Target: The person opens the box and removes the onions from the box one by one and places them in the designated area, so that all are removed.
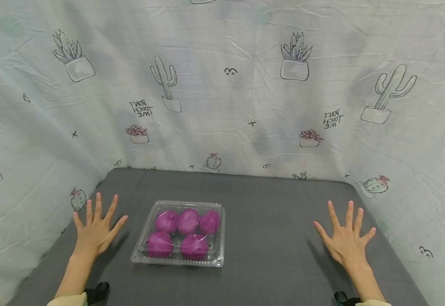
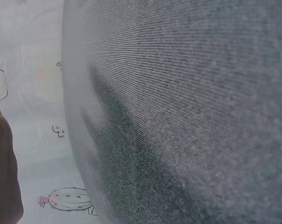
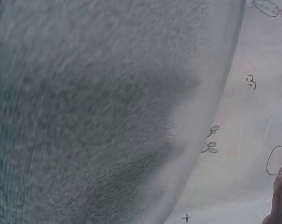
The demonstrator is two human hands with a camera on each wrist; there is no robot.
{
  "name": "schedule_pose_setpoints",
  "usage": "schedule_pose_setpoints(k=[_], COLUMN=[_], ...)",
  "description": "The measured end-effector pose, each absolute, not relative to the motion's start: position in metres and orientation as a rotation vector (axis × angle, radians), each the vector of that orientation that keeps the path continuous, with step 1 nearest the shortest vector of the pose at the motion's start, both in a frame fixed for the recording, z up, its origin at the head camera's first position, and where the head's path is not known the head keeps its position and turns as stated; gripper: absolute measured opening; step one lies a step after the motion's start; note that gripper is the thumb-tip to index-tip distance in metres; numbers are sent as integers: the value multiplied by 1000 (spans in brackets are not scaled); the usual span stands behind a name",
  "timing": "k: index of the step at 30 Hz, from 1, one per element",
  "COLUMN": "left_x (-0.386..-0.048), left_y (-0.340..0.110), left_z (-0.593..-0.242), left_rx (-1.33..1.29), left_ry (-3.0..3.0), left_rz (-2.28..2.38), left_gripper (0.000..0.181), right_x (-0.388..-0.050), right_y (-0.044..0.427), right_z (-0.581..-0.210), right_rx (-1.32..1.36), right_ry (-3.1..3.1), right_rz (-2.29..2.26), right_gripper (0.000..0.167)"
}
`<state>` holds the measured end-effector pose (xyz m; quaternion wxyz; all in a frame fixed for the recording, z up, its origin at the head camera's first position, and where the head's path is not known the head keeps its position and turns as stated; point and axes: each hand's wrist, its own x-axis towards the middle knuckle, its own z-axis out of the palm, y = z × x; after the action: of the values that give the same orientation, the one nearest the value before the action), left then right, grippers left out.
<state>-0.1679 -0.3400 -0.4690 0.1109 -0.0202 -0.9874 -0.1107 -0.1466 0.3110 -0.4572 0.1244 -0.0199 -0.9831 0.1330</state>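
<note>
Left hand (image 1: 93,233) and right hand (image 1: 347,242), fingers spread near edges of the grey cloth-topped table (image 1: 268,229), seem pre-grasp; the clear rectangular plastic box (image 1: 141,256) needs reaching.

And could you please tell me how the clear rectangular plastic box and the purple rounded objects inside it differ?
The clear rectangular plastic box is see-through, whereas the purple rounded objects look opaque. The box has mostly straight sides; the objects bulge. The box is larger than any single object. Both are nearer the left hand than the right hand.
</note>
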Motion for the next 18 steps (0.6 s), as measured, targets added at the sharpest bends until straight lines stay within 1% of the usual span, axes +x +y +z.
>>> schedule_pose_setpoints(k=[10, 12, 15, 18], left_x=[-151, -147, -141, -135], left_y=[-334, -332, -326, -320], left_z=[-464, -461, -456, -450], left_rx=[-125, -149, -204, -309], left_ry=[-2892, -2906, -2936, -2912], left_rz=[-357, -420, -674, -1113], left_gripper=[76, 75, 72, 71], right_x=[-142, -139, -136, -132], right_y=[297, 293, 284, 272], right_z=[-451, -449, -445, -442], right_rx=[55, 78, 122, 164], right_ry=[-2690, -2672, -2674, -2700], right_rz=[532, 568, 678, 852], right_gripper=[73, 72, 71, 70])
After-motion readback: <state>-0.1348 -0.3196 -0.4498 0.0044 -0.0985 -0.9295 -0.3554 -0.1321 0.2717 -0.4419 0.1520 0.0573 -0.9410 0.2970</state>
